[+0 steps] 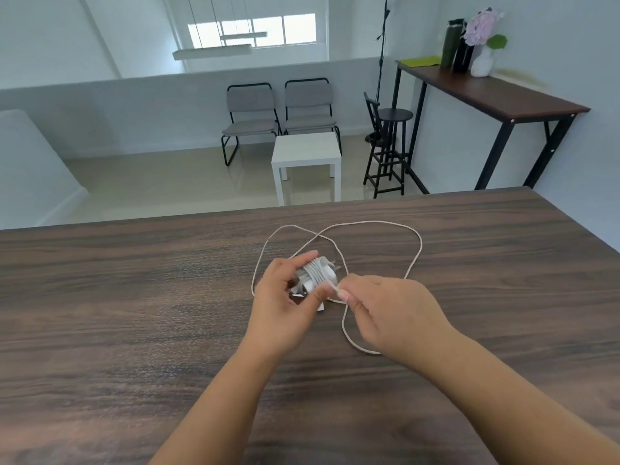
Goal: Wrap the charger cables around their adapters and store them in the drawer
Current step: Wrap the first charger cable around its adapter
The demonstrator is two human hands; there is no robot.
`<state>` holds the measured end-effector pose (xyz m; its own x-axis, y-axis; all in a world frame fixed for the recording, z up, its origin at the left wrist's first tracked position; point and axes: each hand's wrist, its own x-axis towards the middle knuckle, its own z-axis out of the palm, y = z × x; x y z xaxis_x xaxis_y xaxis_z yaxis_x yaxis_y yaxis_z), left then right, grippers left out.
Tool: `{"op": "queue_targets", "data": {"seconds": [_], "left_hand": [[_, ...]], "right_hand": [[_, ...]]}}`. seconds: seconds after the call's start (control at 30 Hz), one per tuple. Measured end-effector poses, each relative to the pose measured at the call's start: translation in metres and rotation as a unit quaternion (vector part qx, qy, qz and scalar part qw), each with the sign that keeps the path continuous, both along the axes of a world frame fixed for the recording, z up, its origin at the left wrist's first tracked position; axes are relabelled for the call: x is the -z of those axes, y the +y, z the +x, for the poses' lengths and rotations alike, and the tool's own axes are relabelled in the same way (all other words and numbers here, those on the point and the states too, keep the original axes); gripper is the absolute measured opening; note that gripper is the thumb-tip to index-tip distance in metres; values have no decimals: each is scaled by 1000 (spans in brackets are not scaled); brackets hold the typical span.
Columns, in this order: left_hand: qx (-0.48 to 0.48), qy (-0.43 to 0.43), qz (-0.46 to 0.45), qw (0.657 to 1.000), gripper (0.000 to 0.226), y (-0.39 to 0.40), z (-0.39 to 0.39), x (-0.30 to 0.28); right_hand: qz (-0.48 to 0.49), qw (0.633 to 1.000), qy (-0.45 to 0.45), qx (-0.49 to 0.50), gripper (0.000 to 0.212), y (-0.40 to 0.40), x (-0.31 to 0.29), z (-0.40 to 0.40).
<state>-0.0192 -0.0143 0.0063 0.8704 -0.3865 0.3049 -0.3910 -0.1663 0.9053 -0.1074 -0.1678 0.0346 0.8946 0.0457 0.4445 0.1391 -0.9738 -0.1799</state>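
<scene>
A white charger adapter (318,272) sits in my left hand (285,303), held just above the dark wooden table (134,297), with several turns of white cable wound around its body. Its plug prongs point to the right. My right hand (385,310) pinches the white cable (416,253) right beside the adapter, at the end of the wound part. The loose rest of the cable lies on the table in wide crossing loops behind and to the right of both hands. No drawer shows in this view.
Beyond the table's far edge stand a small white side table (307,152), two grey chairs (250,119), a black stool (391,142) and a high brown console (486,92) with bottles and a flower vase.
</scene>
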Motion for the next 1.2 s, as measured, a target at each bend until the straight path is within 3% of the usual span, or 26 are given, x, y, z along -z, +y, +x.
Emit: {"op": "queue_targets", "data": {"seconds": [0.13,0.3,0.37,0.57,0.93,1.2], "left_hand": [[65,181,-167,967,45,0,-1,-9],[113,239,-236,935,45,-2,-5,-8],[145,262,-266,916,58,1,-4,-6],[238,290,-274,886,62,5,1,-8],[271,359,-284,847,63,7,-2,1],[146,342,-366,853,57,-8,-7,2]], "right_hand": [[116,993,16,-28,14,-4,12,-4],[114,992,35,-49,25,-7,11,-1],[128,989,52,-57,31,-7,9,3],[190,973,104,-79,17,-28,2,4],[264,935,203,-121,17,-35,-6,7],[282,932,192,-120,18,-19,11,3]]}}
